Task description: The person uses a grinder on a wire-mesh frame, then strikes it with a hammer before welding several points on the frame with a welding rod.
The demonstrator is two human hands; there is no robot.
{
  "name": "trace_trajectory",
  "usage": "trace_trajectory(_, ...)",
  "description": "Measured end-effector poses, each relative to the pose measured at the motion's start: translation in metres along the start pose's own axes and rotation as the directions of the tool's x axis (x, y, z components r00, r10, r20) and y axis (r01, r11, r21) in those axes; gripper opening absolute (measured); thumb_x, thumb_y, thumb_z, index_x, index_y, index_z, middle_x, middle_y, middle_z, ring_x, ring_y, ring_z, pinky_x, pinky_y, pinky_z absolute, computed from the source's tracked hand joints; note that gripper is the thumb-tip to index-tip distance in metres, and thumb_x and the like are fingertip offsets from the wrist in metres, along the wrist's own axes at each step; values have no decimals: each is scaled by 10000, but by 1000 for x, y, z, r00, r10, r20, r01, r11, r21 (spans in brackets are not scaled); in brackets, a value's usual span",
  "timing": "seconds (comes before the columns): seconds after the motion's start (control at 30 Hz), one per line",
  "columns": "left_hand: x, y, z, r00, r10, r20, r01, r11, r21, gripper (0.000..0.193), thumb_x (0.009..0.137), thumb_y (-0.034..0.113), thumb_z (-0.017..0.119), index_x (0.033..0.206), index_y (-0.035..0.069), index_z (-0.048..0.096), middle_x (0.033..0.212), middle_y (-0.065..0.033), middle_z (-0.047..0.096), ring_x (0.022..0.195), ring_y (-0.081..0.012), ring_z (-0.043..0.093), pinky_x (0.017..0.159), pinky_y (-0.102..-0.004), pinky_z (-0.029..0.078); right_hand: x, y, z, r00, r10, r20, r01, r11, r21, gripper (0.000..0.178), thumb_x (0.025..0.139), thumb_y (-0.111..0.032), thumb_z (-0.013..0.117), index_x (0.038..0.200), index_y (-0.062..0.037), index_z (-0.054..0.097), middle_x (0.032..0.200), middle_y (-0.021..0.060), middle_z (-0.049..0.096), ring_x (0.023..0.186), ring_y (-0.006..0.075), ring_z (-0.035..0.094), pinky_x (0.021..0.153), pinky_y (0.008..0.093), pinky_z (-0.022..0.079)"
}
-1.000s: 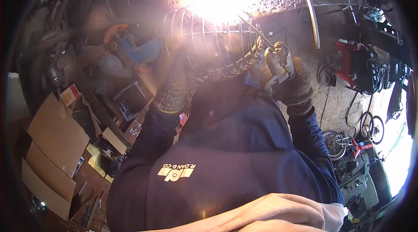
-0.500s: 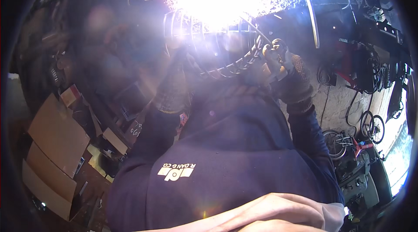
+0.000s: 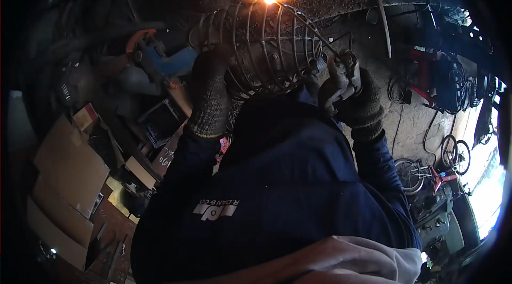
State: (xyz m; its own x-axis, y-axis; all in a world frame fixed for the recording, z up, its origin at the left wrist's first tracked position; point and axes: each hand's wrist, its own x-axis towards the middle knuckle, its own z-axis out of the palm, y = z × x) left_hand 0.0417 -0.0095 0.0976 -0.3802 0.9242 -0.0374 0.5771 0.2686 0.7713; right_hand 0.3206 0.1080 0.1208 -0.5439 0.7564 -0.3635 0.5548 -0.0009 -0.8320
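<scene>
A round cage of bent metal rods (image 3: 263,44) lies in front of me, its ribs curving between hoops. At its far edge a small weld spot (image 3: 270,0) glows orange. My right hand (image 3: 365,100), in a knitted work glove, is closed round a welding electrode holder (image 3: 337,82) at the cage's right. From the holder a thin welding rod (image 3: 314,29) slants up and left toward the glowing spot. My left hand (image 3: 209,89), gloved too, grips the cage's left side; its fingertips are dark and partly hidden.
A blue and orange tool (image 3: 168,60) lies left of the cage. Cardboard sheets (image 3: 72,166) and a dark crate (image 3: 159,123) are at the left. Right of me stand a bicycle (image 3: 410,176) and a cable-draped machine (image 3: 448,84). A long metal bar (image 3: 381,12) reaches down at the upper right.
The blinding white welding arc and its sparks have gone, leaving a small orange glow. The cage and surroundings now show clearly. Both hands have stayed nearly in place.
</scene>
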Motion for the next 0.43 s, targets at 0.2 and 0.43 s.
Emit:
trace_trajectory(0.2, 3, -10, 4, 956, 282, -80, -263, 946, 192, 263, 943, 71, 527, 1189, 21, 604, 1008, -146, 611, 908, -272, 614, 756, -371, 492, 6, 2, 2, 977, 132, 169, -201, 839, 506, 669, 742, -192, 778, 1316, -1, 492, 1058, 101, 661, 970, 187, 660, 854, 335, 519)
trace_trajectory(0.43, 1, -18, 1, 939, 340, -46, -321, 919, 230, 371, 895, 4, 568, 1260, 62, 589, 1161, -189, 615, 1036, -339, 611, 863, -419, 492, 6, 1, 0, 991, -37, 132, 6, 975, 223, 478, 829, -164, 711, 1265, -72, 536, 976, 68, 690, 840, 218, 680, 749, 315, 529)
